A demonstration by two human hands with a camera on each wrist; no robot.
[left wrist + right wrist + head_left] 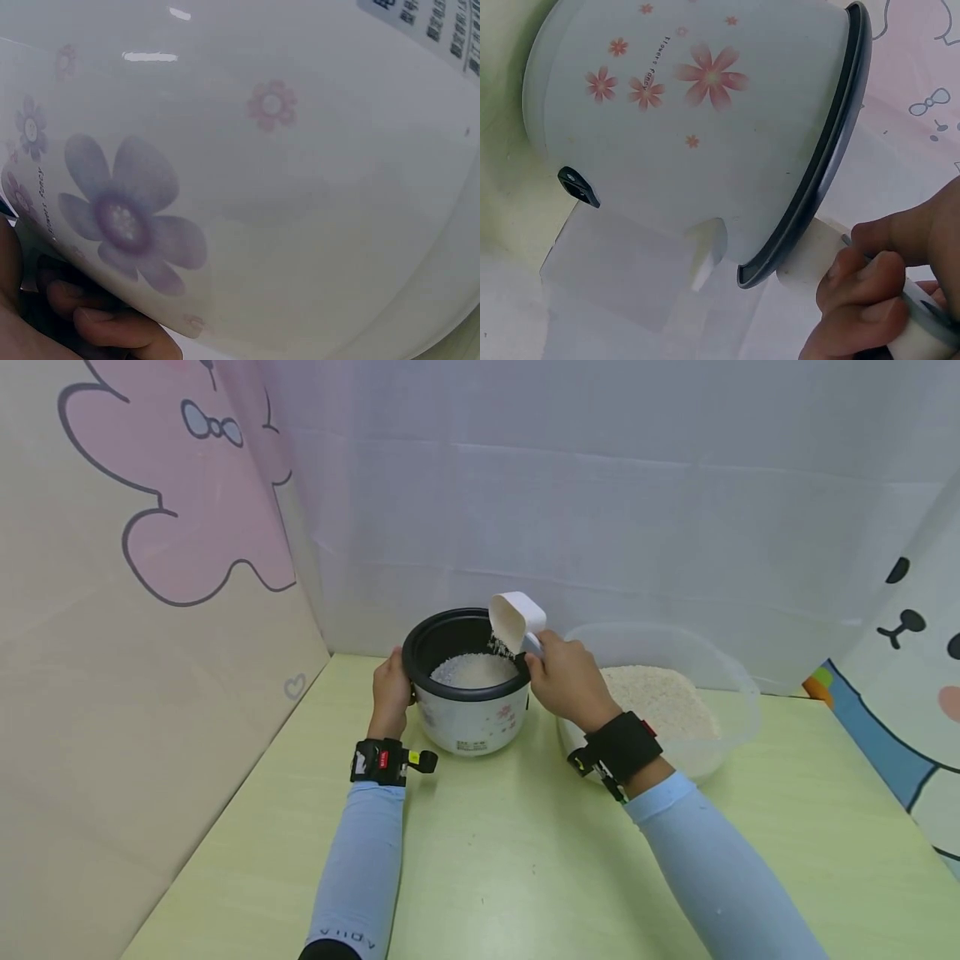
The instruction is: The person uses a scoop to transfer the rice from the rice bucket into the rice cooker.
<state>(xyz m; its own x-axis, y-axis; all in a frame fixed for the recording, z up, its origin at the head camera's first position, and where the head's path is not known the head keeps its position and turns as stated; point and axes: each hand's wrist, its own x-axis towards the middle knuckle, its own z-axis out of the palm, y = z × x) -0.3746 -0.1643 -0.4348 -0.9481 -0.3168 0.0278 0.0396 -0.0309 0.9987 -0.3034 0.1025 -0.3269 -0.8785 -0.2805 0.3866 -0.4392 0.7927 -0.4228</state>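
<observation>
A white rice cooker (474,723) with a black rim and flower prints stands on the table, rice (471,672) showing inside. My left hand (389,692) holds the cooker at its left side; in the left wrist view, curled fingers (112,330) sit by a dark part, perhaps a side handle. Over the right part of the rim, my right hand (572,681) grips a white measuring cup (519,615) by its handle. The cup is tipped, and grains fall from it into the cooker. In the right wrist view, the cooker's rim hides part of the cup (810,253).
To the right of the cooker, a clear plastic tub (738,702) holds a heap of rice (660,697), partly behind my right wrist. A few grains lie on the pale green table (495,877). Cloth (600,510) hangs along the back and sides.
</observation>
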